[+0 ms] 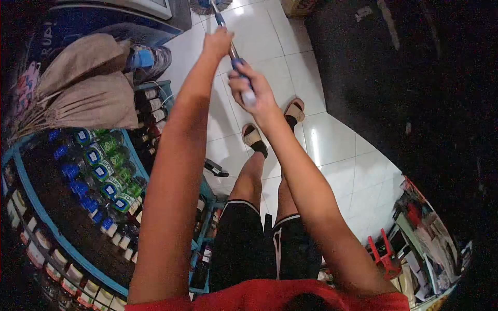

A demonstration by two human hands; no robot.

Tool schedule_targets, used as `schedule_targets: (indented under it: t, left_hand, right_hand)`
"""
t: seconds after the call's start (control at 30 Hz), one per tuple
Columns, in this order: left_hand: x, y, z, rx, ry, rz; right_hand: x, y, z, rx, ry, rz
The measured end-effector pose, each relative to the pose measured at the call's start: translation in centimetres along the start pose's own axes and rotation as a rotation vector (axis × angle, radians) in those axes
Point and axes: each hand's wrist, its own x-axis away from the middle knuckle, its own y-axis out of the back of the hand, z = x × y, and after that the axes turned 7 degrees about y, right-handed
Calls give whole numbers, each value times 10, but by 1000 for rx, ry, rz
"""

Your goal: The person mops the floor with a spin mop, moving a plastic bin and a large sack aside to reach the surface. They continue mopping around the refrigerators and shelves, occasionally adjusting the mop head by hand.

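Observation:
A mop runs from top centre down toward me, its metal shaft [233, 51] fitted with blue grips. Its fringed blue-grey head [202, 7] lies on the white tiles, partly cut off by the top edge of the view. My left hand [218, 43] is wrapped round the shaft, closer to the head. Lower down, my right hand [254, 89] grips the blue handle near its pale end cap [249, 98]. Both hands look slightly blurred.
Left, a blue shelf [39, 207] holds rows of bottles [101, 171], with brown sacks [98, 88] above. A dark surface [373, 78] borders the tiled floor [290, 67] on the right. Lower right are a red plastic object [383, 254] and stacked papers. My sandalled feet stand on the tiles.

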Motion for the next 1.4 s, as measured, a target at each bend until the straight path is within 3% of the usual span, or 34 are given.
schedule_targets:
  t: [0.1, 0.13, 0.2, 0.23, 0.27, 0.33, 0.37, 0.4, 0.43, 0.47, 0.6, 0.67, 0.7, 0.77, 0.8, 0.83, 0.87, 0.9, 0.93, 0.97, 1.0, 1.03, 1.1, 1.13, 1.2, 1.27, 1.33, 1.37, 1.4]
  left_hand:
    - [26, -14, -59, 9, -84, 239]
    - [49, -39, -78, 22, -203, -37]
    - [92, -37, -132, 163, -255, 290]
    - [123, -30, -158, 167, -343, 282]
    - [155, -23, -184, 192, -416, 303]
    - [221, -25, -237, 222, -518, 290]
    - [251, -18, -259, 327, -557, 343]
    - [280, -9, -282, 428, -595, 400]
    - [287, 20, -284, 479, -810, 438]
    - [310, 5, -310, 616, -825, 558]
    - [310, 13, -319, 791, -830, 487]
    - [278, 21, -305, 739, -772, 467]
    - [258, 18, -297, 633, -758, 360]
    - [214, -17, -283, 494, -604, 70]
    - [179, -37, -270, 460, -483, 85]
    - [139, -17, -244, 480, -217, 303]
    - [104, -30, -214, 370, -376, -106]
    - [74, -33, -186, 355, -293, -236]
    - [35, -41, -160, 360, -233, -105]
    - [-2, -25, -135, 228, -206, 15]
    - [-32, -38, -112, 137, -169, -183]
    - [-51, -11, -94, 262, -63, -18]
    - [-76, 13, -68, -64, -91, 37]
    - [-76, 29, -65, -149, -131, 77]
    - [-54, 22, -85, -131, -158, 123]
    - [-11, 13, -116, -163, -180, 187]
    - [46, -32, -168, -95, -326, 252]
    - [89, 8, -194, 29, -428, 309]
    - [122, -25, -226, 97, -622, 355]
  right_hand:
    - [83, 33, 7, 33, 102, -133]
    - [120, 34, 6, 164, 136, -237]
    - [196, 30, 1, 438, 158, -460]
    - [239, 29, -8, 576, 141, -609]
    - [282, 33, -24, 983, 252, -574]
    - [353, 40, -38, 427, 89, -866]
    - [393, 29, -47, 433, 20, -849]
    - [418, 8, -59, 473, 3, -1043]
    - [459, 16, -72, 345, 30, -1073]
    - [488, 21, -76, 219, 57, -1099]
    - [487, -5, -70, -35, -53, -1024]
    - [455, -4, -58, 317, 70, -1223]
    - [452, 14, -48, 307, 91, -1088]
    - [388, 26, -17, 431, 123, -1009]
    - [356, 35, -2, 415, 156, -958]
    - [312, 43, 13, 587, 196, -862]
    - [262, 49, 27, 950, 253, -678]
    - [212, 54, 39, 1394, 396, -455]
    - [161, 49, 47, 1551, 531, -295]
    - [113, 46, 54, 1715, 796, -124]
    - [75, 32, 59, 1372, 603, -92]
    - [37, 15, 64, 943, 436, -121]
    - [-20, -17, 67, 86, 205, -214]
    - [-29, -7, 68, 36, 145, -126]
    - [4, 3, 60, 12, 132, -134]
    - [69, 33, 52, 218, 267, -272]
    - [156, 48, 34, 374, 378, -502]
    - [205, 57, 24, 509, 368, -609]
    - [254, 64, 11, 653, 342, -715]
